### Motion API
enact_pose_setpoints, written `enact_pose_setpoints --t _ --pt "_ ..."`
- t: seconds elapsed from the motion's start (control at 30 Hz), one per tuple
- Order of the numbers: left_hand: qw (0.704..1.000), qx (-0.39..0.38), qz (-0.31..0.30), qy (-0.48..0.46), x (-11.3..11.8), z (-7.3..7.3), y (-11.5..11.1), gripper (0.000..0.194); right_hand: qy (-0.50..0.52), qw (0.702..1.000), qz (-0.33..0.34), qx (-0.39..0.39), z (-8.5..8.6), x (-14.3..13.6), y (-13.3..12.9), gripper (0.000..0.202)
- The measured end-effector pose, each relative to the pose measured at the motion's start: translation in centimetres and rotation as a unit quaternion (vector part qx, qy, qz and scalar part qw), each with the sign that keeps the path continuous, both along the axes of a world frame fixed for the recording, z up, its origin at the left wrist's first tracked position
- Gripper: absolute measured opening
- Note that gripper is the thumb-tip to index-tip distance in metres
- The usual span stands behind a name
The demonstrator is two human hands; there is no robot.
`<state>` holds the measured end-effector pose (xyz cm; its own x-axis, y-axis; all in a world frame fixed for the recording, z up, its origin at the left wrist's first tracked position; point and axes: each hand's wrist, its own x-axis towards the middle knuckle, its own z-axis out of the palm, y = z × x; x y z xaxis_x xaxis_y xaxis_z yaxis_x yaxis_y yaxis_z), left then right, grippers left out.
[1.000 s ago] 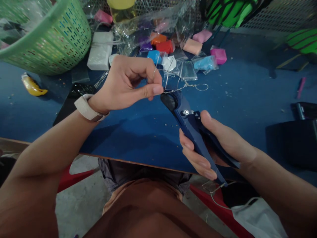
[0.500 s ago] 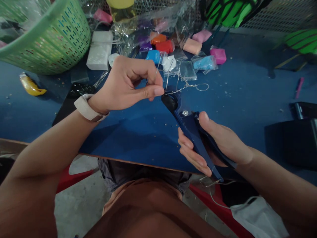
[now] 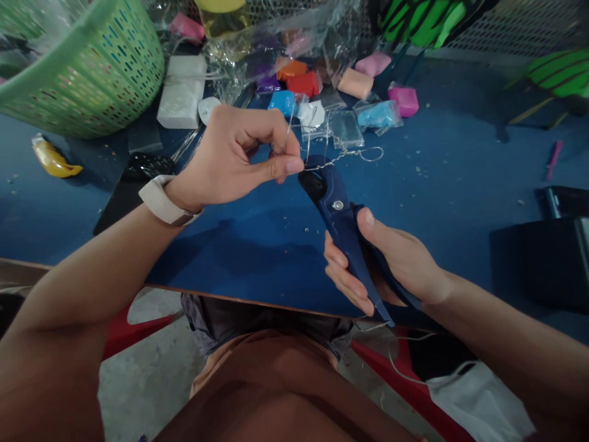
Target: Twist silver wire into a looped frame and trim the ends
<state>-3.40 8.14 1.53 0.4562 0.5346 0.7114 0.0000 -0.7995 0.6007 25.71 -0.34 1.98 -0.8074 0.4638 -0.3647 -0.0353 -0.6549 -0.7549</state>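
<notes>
My left hand (image 3: 257, 153) pinches a thin twisted wire (image 3: 338, 158) between thumb and fingers. The wire has a round loop at its right end and several loose strands standing up. My right hand (image 3: 381, 258) is wrapped around dark blue pruning shears (image 3: 343, 230), with a silver pivot bolt in the middle. The head of the shears is just under the wire, close to my left fingertips; whether the blades touch the wire I cannot tell. A wire clasp shows at the lower end of the handles.
A green basket (image 3: 124, 73) stands at the back left. Clay packets (image 3: 306, 84) lie behind my hands near a white box (image 3: 180, 92). At left are a yellow object (image 3: 55, 161) and a black phone-like slab (image 3: 133, 184). A dark box (image 3: 543, 264) sits at right.
My right hand and the shears have moved slightly left and up, and the handles look closer together. The left hand keeps its pinch on the wire.
</notes>
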Motion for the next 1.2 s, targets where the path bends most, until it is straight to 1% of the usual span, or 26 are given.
enact_pose_setpoints --t 0.07,0.17,0.2,0.33,0.43,0.5,0.6,0.67,0.73,0.87,0.9,1.0,1.07,1.13,1.2 --pt "1.0 0.0 0.007 0.004 0.0 0.1 -0.2 0.041 0.024 0.999 0.017 -0.022 0.0 0.3 0.3 0.061" --pt "0.999 -0.009 0.042 0.023 -0.2 0.2 -0.4 0.04 0.049 0.995 0.033 -0.082 0.0 0.8 0.6 0.038" --pt "0.998 -0.01 0.048 0.029 -0.2 0.2 -0.5 0.039 0.053 0.993 0.032 -0.098 -0.1 0.9 0.6 0.034" --pt "0.999 0.012 0.013 0.036 -0.3 0.2 -0.4 0.038 0.089 0.986 0.053 -0.133 -0.3 1.2 0.5 0.042" --pt "0.999 0.013 0.024 0.027 -0.2 0.3 -0.5 0.033 0.103 0.983 0.057 -0.141 -0.3 1.1 0.5 0.041" --pt "0.999 0.006 0.027 0.027 -0.1 0.2 -0.5 0.032 0.099 0.985 0.056 -0.131 -0.2 1.1 0.5 0.04" --pt "1.0 0.008 0.007 0.02 -0.1 0.2 -0.3 0.034 0.096 0.987 0.056 -0.119 -0.1 1.0 0.6 0.039" --pt "1.0 0.013 -0.012 0.016 -0.2 0.2 -0.1 0.032 0.091 0.989 0.055 -0.106 0.0 1.0 0.7 0.036" --pt "1.0 0.004 -0.018 0.017 -0.2 0.2 -0.1 0.029 0.084 0.991 0.055 -0.085 0.0 1.2 0.8 0.032" --pt "0.999 -0.007 -0.037 0.009 0.0 0.1 -0.3 0.032 0.09 0.992 0.082 -0.044 0.0 1.7 1.2 0.034" --pt "0.999 -0.001 -0.039 0.002 0.1 0.0 -0.4 0.032 0.092 0.991 0.087 -0.039 -0.1 1.7 1.2 0.034" --pt "0.999 0.027 -0.014 -0.016 0.4 -0.1 -0.6 0.031 0.091 0.992 0.089 -0.023 -0.6 1.7 1.1 0.03" --pt "0.998 0.059 0.003 -0.011 0.5 0.0 -0.6 0.031 0.093 0.992 0.085 0.0 -0.9 1.5 0.9 0.029" --pt "0.996 0.094 0.009 -0.005 0.5 0.3 -0.6 0.029 0.096 0.992 0.077 0.018 -1.2 1.3 0.6 0.032" --pt "0.994 0.109 0.008 -0.004 0.4 0.5 -0.7 0.027 0.093 0.993 0.069 0.02 -1.3 1.2 0.3 0.037"
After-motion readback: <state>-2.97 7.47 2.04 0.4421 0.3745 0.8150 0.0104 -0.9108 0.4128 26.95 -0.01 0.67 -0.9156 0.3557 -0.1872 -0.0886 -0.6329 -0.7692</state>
